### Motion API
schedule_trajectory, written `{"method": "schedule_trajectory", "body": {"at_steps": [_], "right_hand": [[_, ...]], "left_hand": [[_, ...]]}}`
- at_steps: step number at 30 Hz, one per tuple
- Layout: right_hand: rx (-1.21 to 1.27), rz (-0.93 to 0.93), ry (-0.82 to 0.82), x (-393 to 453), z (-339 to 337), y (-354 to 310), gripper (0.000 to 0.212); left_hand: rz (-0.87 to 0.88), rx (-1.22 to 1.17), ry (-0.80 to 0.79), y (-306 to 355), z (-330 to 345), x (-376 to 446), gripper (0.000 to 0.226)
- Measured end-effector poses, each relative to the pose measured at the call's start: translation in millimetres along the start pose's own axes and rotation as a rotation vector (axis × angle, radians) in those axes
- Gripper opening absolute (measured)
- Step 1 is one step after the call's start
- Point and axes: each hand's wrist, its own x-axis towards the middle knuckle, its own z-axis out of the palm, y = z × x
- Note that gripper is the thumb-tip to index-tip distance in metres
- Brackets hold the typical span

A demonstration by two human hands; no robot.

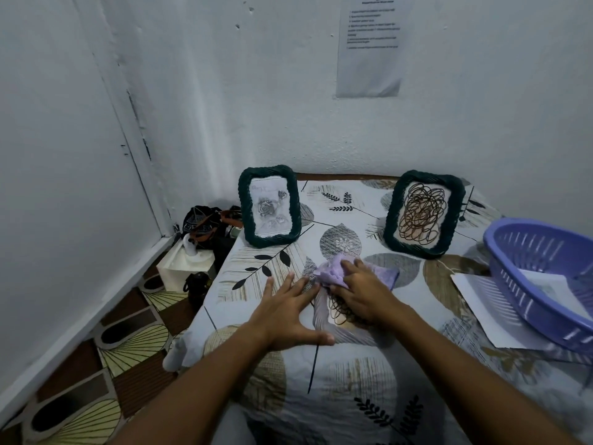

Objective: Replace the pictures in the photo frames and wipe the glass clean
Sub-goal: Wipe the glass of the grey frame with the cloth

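Right hand (pixel 359 293) pressing a bunched purple cloth (pixel 337 271) onto a flat glass sheet (pixel 333 316), left hand (pixel 288 313) splayed flat beside it, two green frames (pixel 269 205) upright beyond the fingers

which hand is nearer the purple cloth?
Right. The right hand rests on the purple cloth, pressing it down; the left hand lies flat on the table beside it, fingertips just short of it.
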Motion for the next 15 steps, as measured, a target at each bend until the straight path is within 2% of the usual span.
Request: {"method": "schedule_trajectory", "body": {"at_steps": [5,12,15], "right_hand": [[-0.021,-0.108,-0.057,-34,3,5,0.044],[-0.075,0.059,-0.032,-1,-10,-3,0.050],[-0.033,0.063,-0.038,1,-12,-6,0.048]], "left_hand": [[-0.003,-0.007,0.005,-2,2,1,0.119],[-0.013,0.015,-0.007,0,0,0,0.120],[-0.016,0.014,0.002,0,0,0,0.121]]}}
